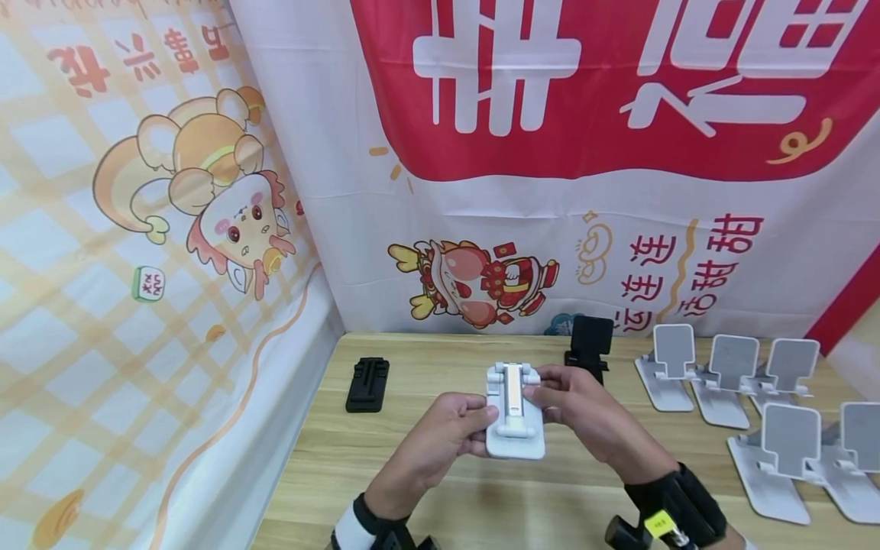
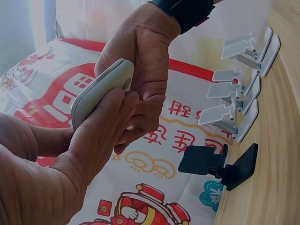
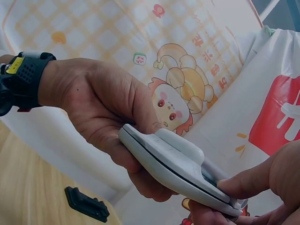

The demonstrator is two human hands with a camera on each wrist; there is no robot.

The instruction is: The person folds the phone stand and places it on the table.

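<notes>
The white stand [image 1: 514,416] is up over the table [image 1: 522,504], folded flat, not yet opened. The left hand [image 1: 457,424] and right hand [image 1: 577,405] both pinch its sides; the fingers underneath are hard to see. Right of it, five white stands [image 1: 791,439] are open. Behind it, a black stand [image 1: 590,336] is open too. Left of it lies a folded black stand [image 1: 367,386], near the table's left edge. Wood shows around it for moving.

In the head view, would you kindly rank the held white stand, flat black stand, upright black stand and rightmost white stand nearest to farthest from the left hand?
1. Held white stand: in the left hand.
2. Flat black stand: to its left.
3. Upright black stand: back, rightward.
4. Rightmost white stand: far right.
</notes>
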